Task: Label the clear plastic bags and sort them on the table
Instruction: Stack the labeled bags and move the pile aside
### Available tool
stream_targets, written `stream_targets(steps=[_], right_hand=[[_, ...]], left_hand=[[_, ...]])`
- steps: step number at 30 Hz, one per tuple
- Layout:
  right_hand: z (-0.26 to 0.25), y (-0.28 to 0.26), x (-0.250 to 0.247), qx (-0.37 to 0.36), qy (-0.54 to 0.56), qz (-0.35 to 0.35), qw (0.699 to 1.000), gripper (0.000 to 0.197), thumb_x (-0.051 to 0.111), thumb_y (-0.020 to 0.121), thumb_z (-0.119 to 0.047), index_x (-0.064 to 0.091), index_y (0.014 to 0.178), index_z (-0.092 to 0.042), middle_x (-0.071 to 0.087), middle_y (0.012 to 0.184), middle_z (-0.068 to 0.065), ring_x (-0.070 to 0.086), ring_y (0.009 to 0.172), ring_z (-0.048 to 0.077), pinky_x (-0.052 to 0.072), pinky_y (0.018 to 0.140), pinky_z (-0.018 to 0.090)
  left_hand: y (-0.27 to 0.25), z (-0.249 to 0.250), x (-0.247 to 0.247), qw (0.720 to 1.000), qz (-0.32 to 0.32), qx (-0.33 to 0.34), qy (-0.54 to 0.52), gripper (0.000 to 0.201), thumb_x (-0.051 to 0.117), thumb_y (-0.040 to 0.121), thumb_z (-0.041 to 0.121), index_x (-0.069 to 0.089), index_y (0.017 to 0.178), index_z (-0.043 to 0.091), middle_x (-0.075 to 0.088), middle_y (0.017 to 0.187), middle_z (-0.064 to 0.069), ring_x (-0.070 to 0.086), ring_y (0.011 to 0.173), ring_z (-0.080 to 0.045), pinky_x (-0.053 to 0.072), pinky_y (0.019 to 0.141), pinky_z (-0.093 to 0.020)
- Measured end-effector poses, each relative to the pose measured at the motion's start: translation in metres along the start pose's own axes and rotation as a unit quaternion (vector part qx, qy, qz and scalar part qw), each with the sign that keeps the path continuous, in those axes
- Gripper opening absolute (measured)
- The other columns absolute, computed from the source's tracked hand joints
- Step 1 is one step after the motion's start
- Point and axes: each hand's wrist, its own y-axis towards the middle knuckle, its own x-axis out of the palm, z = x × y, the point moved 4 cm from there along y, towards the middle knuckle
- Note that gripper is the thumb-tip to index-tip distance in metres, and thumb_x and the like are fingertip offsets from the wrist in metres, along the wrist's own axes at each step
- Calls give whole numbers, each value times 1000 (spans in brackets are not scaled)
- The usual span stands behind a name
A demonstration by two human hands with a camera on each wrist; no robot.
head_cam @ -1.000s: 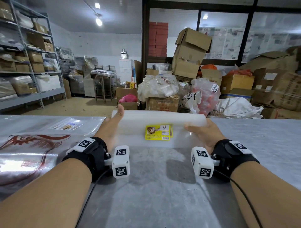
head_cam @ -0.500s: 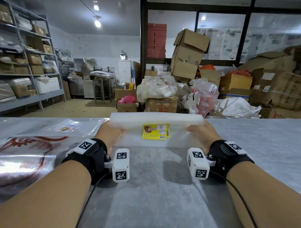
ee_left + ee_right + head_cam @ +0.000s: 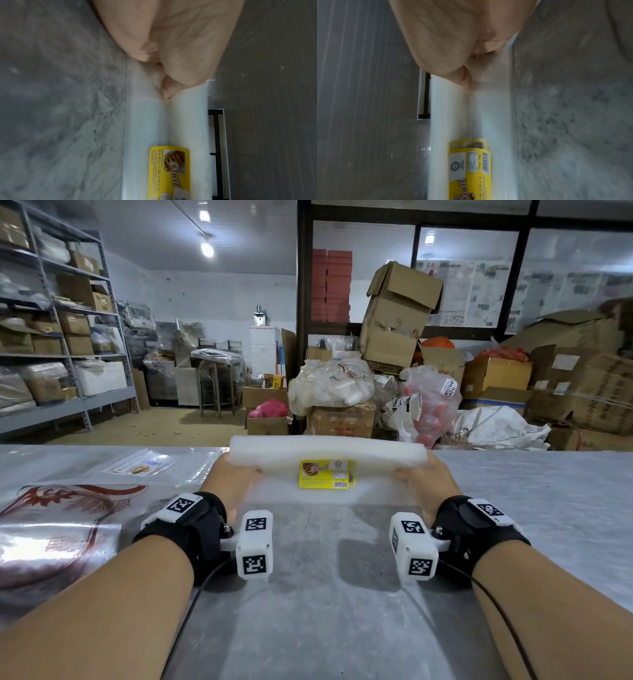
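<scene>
My left hand (image 3: 230, 481) and right hand (image 3: 424, 478) each grip an end of the folded stack of clear plastic bags (image 3: 329, 453), yellow rectangular label (image 3: 327, 474) facing me, near the grey table's (image 3: 342, 594) far edge.

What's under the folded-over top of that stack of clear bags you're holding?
Under the folded stack of clear bags the yellow label shows, partly tucked beneath the fold. The left hand and right hand grip the ends. The fingers beneath and the label's top edge are covered.
</scene>
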Motion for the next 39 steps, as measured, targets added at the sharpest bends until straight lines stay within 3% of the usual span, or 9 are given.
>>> stream_targets(steps=[3,8,10,15,19,26,29,34,39], right_hand=[[3,2,0,31,39,-8,999,30,53,92,5,66,110,-16,70,113,9,62,106,29,48,93,41],[7,5,3,47,94,-10,994,30,64,96,-17,62,126,-13,69,124,9,63,116,29,46,107,47],[9,6,5,44,98,-8,994,43,70,88,-29,61,128,-16,69,125,8,63,117,29,44,109,52],[10,8,5,29,89,2,996,63,64,77,-51,61,128,-15,68,126,10,62,117,31,44,108,55],[18,14,4,31,67,13,997,92,62,59,-70,55,134,-17,64,129,7,61,118,31,46,106,56],[13,11,2,9,40,18,999,99,56,58,-75,47,138,-18,60,132,8,58,121,30,44,107,54],[2,4,5,-12,60,19,998,82,58,66,-67,48,134,-22,61,128,7,58,121,29,45,107,53],[16,13,0,17,23,7,1000,106,56,55,-75,41,142,-18,60,130,7,57,120,29,44,107,55],[19,17,-1,24,17,-8,1000,98,63,57,-65,43,141,-17,63,127,8,60,117,29,46,105,55]], left_hand=[[2,-2,1,999,-12,-21,-26,20,60,98,0,53,114,11,61,105,-6,57,99,-22,42,78,-28],[-3,2,3,999,-12,-19,-40,50,67,97,27,39,137,13,53,123,-3,51,109,-20,40,79,-28],[-5,3,3,999,-12,-25,-39,53,62,100,34,39,142,14,53,124,-2,46,111,-20,36,90,-30],[-4,3,3,998,4,-22,-59,43,51,105,34,43,142,13,58,127,-2,55,97,-13,40,87,-29],[1,1,1,1000,12,-16,-18,55,46,107,40,33,151,10,46,132,-4,42,113,-19,31,95,-30],[1,4,1,999,17,2,46,55,38,108,41,26,152,10,39,126,-2,37,112,-19,32,92,-32],[2,7,1,999,26,6,36,50,39,108,41,27,147,11,45,130,-9,43,115,-23,40,104,-41],[0,1,0,994,-6,-24,105,51,36,109,43,28,148,11,47,133,-12,43,111,-26,34,89,-34],[-1,3,1,995,-3,-25,101,52,35,109,41,27,151,12,45,132,-9,40,110,-22,31,89,-31]])
